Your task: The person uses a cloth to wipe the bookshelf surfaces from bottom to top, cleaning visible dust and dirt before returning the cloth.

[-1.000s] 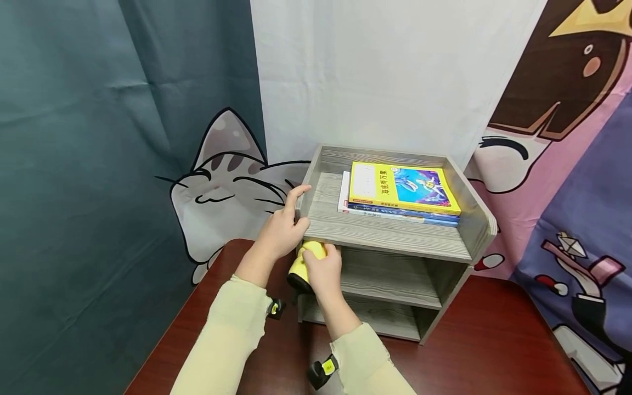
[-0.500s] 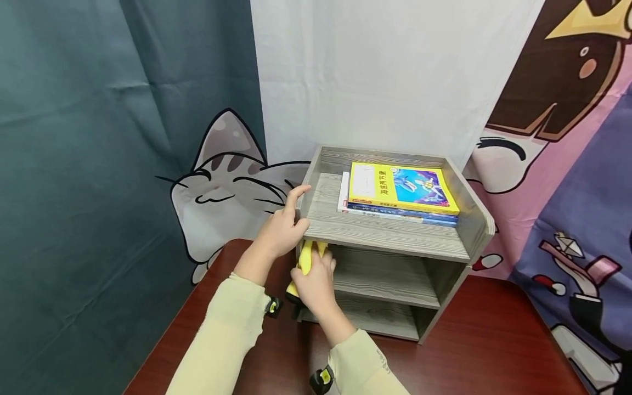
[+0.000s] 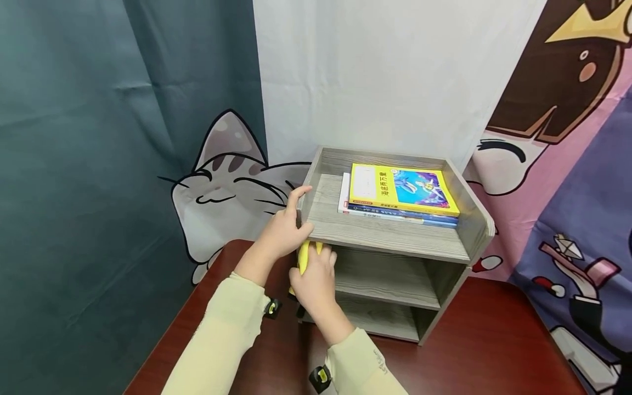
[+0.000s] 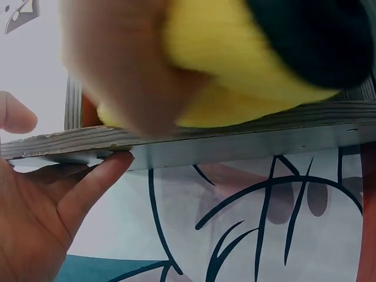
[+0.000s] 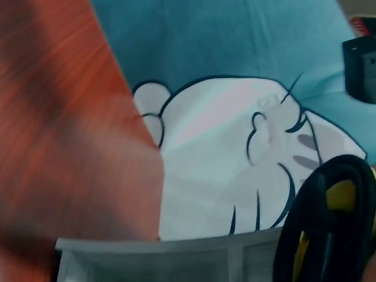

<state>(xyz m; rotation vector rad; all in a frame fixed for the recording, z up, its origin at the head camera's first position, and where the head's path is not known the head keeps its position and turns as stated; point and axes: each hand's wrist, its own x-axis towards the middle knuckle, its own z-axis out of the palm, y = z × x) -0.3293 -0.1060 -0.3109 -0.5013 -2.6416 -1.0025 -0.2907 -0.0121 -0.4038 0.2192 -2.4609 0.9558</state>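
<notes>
A small grey wood-grain shelf (image 3: 395,241) stands on the table. My left hand (image 3: 281,230) holds its left side panel near the top front corner; in the left wrist view the fingers (image 4: 97,182) lie against one face of the panel, the thumb on the other side. My right hand (image 3: 316,282) grips a yellow thing with a black end (image 3: 303,258) at the left front of the shelf, under the top board. Blurred and close in the left wrist view, the yellow thing (image 4: 235,70) lies along the panel. Its far end is hidden, so its exact kind is unclear.
Several books (image 3: 402,189), a yellow one uppermost, lie on the shelf's top board. Below are two lower compartments (image 3: 385,274). The reddish-brown table (image 3: 474,340) extends on both sides, with printed curtains (image 3: 227,181) behind.
My right hand has turned and shifted slightly left with the yellow thing, which is now more hidden behind the fingers. My left hand keeps its place on the side panel.
</notes>
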